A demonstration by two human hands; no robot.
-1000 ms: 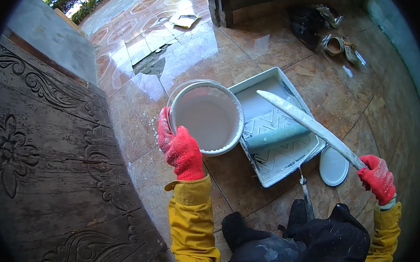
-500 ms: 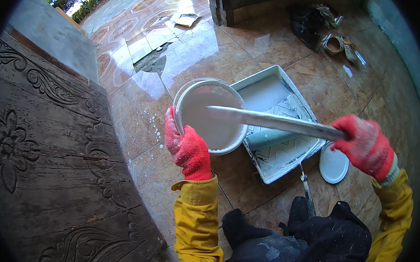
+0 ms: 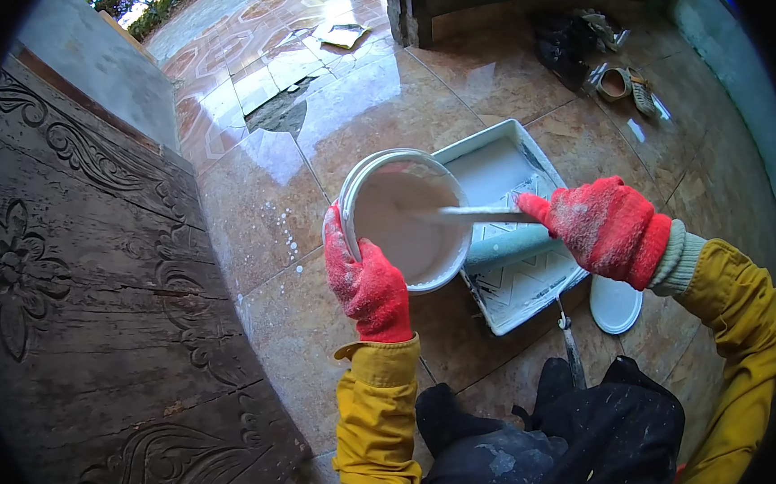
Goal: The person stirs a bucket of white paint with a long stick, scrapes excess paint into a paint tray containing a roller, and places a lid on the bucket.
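Observation:
My left hand [image 3: 369, 288], in a red glove, grips the rim of a white paint bucket [image 3: 406, 286], thumb over the edge. Whitish paint [image 3: 396, 228] fills part of the bucket. With my right hand [image 3: 605, 231], gloved in red too, I hold a pale flat stirring stick [image 3: 492, 216]; its far end dips into the paint. Behind and right of the bucket lies a white paint tray [image 3: 536, 296] with a pool of paint at its far end. A pale green paint roller [image 3: 507, 248] rests across the tray's ridged part, its handle [image 3: 571, 351] reaching toward me.
A round white lid [image 3: 616, 305] lies on the tiled floor right of the tray. A carved dark wooden door [image 3: 94, 289] stands at the left. Shoes [image 3: 615, 85] and a dark bag [image 3: 563, 50] sit at the far right. White drips spot the tiles [image 3: 290, 235].
My right hand has moved left and toward the bucket, and the stick reaches deeper into the paint. The bucket and my left hand have shifted slightly right.

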